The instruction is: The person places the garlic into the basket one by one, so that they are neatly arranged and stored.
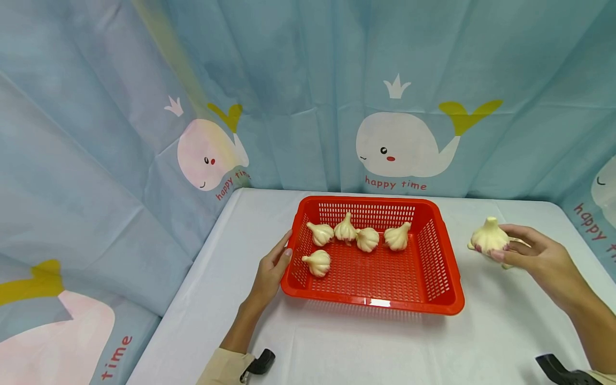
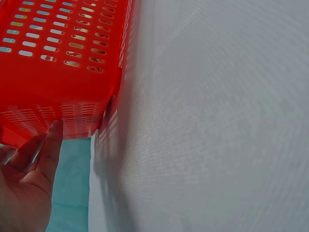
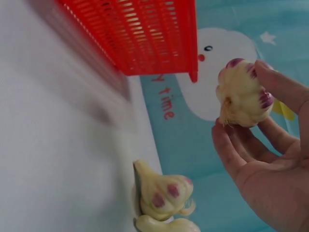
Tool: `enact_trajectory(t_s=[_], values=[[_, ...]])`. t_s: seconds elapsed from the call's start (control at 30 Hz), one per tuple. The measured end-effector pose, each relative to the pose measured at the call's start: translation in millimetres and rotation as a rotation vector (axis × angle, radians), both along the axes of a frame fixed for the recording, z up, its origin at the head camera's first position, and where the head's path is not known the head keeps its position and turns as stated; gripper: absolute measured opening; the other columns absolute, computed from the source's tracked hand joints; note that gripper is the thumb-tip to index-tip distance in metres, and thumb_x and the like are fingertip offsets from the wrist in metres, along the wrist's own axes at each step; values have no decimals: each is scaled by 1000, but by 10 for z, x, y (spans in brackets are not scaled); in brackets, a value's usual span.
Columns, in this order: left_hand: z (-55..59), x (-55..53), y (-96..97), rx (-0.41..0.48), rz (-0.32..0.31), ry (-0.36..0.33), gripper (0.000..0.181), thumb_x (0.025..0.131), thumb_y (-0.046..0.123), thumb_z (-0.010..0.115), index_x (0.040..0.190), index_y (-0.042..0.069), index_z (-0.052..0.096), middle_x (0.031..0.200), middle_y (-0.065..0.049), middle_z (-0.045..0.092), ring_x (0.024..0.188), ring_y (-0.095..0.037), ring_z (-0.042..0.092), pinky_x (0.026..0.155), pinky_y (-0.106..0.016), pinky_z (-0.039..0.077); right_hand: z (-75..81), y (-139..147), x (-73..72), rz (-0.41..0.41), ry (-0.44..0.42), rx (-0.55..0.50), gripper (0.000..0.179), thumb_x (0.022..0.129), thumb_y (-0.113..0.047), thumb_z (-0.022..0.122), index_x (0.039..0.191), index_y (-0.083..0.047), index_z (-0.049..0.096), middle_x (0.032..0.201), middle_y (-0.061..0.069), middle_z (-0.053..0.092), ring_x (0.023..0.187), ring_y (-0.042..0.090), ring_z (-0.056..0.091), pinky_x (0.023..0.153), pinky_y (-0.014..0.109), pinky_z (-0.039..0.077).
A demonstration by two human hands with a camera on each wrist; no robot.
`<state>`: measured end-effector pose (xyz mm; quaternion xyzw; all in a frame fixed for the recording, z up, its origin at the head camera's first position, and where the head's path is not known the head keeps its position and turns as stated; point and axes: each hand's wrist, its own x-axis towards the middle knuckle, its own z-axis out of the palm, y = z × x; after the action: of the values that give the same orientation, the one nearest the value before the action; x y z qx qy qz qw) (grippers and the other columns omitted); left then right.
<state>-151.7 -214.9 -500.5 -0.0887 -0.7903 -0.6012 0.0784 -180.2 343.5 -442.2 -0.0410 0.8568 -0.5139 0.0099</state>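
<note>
A red perforated plastic basket stands on the white-covered table. Inside it lie several garlic bulbs, mostly along the back. At the basket's left end my left hand touches the side with thumb and fingers. The left wrist view shows straight fingers against the outer wall. My right hand pinches a garlic bulb between thumb and fingers, right of the basket; its root end with purple patches faces the right wrist camera. Below that hand, more garlic bulbs rest on the table, largely hidden in the head view.
The white tablecloth spreads around the basket. Blue curtains with printed whales hang behind the table and along its left and right sides. Dark wrist straps sit at both cuffs.
</note>
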Motion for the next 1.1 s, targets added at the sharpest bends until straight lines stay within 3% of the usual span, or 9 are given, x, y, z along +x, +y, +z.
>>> enact_trajectory(t_s=[0.17, 0.43, 0.8, 1.1], values=[[6, 0, 4, -2, -4, -1, 52, 113, 31, 52, 164, 23, 43, 167, 4, 43, 154, -17, 41, 120, -29, 39, 65, -73, -10, 9, 18, 17, 53, 103, -21, 72, 151, -25, 52, 126, -30, 53, 102, -16, 60, 74, 13, 53], [17, 6, 9, -6, 4, -4, 52, 113, 32, 52, 164, 24, 44, 166, 5, 44, 154, -16, 41, 120, -32, 39, 211, -153, -11, 56, 30, -91, 52, 101, -8, 71, 145, -33, 56, 120, -32, 67, 103, -11, 67, 73, 14, 56], [9, 7, 1, -9, 7, -5, 52, 113, 32, 52, 164, 25, 44, 166, 5, 44, 154, -15, 40, 122, -35, 36, 350, -342, -58, 97, 50, -58, 62, 104, -16, 69, 161, -15, 46, 130, -31, 59, 108, -13, 66, 81, 12, 58], [6, 8, -3, -10, 4, -4, 52, 113, 34, 52, 164, 26, 43, 167, 5, 43, 155, -17, 39, 122, -38, 36, 459, -580, -82, 105, 98, -53, 63, 103, -19, 71, 161, -11, 46, 135, -24, 59, 110, -8, 65, 81, 16, 60]])
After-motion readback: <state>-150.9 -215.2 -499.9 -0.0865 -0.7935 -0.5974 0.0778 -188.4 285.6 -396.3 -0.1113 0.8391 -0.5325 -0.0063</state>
